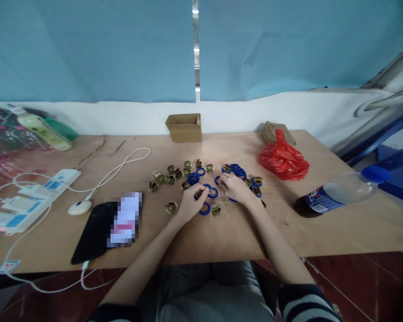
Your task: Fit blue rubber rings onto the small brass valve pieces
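Observation:
My left hand (192,202) is closed, thumb and fingers pinched together amid the small parts. Whatever it grips is mostly covered; a brass-coloured piece shows under the fingers. Across from it, my right hand (235,187) has its fingertips closed at the edge of a blue ring (216,180). Between and below the hands lie another blue ring (204,209) and a round brass-coloured fitting (216,210) with an upright flap. More fittings (170,180) spread to the left. A stack of blue rings (237,170) lies behind my right hand, with ringed fittings (256,181) beside it.
An open cardboard box (184,129) stands by the wall. To the right are a red plastic bag (284,161), a brown package (278,132) and a cola bottle (332,194) on its side. Phones (94,232), a white cable (110,172) and a power strip (43,201) occupy the left.

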### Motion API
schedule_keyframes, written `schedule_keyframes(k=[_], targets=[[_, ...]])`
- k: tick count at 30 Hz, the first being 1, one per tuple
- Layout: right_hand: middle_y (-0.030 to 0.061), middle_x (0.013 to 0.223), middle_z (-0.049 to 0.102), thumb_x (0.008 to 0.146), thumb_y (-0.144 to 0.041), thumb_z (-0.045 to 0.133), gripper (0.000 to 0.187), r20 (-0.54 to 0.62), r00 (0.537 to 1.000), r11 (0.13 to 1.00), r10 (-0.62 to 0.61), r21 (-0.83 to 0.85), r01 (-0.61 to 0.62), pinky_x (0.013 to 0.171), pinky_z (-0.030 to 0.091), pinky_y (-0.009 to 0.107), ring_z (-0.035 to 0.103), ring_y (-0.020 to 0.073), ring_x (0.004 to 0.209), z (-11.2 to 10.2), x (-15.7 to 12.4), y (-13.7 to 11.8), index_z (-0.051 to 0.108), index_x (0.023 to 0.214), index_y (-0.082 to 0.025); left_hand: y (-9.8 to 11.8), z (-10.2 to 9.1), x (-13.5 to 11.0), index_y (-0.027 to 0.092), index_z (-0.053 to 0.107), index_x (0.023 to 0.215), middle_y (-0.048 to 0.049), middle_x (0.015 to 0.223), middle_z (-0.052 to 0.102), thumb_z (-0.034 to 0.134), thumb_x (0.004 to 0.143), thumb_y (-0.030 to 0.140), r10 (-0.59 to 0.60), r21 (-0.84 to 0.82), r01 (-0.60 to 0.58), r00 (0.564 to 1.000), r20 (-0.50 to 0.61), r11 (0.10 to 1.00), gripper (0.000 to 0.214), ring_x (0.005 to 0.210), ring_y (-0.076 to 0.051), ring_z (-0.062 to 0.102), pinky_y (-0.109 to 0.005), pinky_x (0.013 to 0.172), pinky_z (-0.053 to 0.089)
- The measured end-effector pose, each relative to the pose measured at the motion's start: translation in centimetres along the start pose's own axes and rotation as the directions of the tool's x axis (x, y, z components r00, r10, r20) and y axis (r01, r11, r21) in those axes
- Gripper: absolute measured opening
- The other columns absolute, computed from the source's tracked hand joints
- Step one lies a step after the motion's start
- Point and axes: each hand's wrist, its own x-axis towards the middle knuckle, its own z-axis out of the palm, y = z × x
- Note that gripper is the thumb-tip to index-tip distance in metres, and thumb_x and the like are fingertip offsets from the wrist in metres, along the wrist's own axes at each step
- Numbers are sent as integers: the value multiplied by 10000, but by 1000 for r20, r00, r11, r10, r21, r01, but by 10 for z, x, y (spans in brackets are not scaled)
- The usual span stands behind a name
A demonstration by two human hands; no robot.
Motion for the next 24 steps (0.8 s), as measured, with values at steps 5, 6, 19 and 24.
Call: schedule_keyframes(k=[5,6,19,24], targets=[[81,1027,676,919,-99,539,135,12,1000,1000,-13,-24,14,717,390,265,630,186,880,0,0,0,649,958,-167,1,0,-1,198,649,783,-15,793,699,560,947,294,-3,2,3,1000,1,1000,209,784,-161,654,-281,763,483],[77,1028,677,924,-106,537,133,17,1000,999,-15,-34,15,720,393,263,634,186,887,0,0,-1,648,958,-170,1,0,-1,197,648,782,-14,792,698,560,947,291,-3,2,3,1000,0,1000,209,784,-160,653,-279,765,482],[148,1188,659,966,-109,441,257,152,988,978,6,-206,25,774,481,286,680,236,973,-2,-2,-14,657,1098,-152,1,0,-1,196,643,775,-17,790,692,556,944,275,1,-3,-1,1000,-1,1000,206,783,-160,651,-278,764,484],[140,1196,664,956,-99,445,262,143,990,980,20,-198,9,780,479,283,683,227,976,-2,-3,-12,639,1123,-156,-1,1,-2,194,641,773,-14,786,686,558,946,278,6,1,-6,1000,9,1000,210,784,-158,647,-276,767,475]])
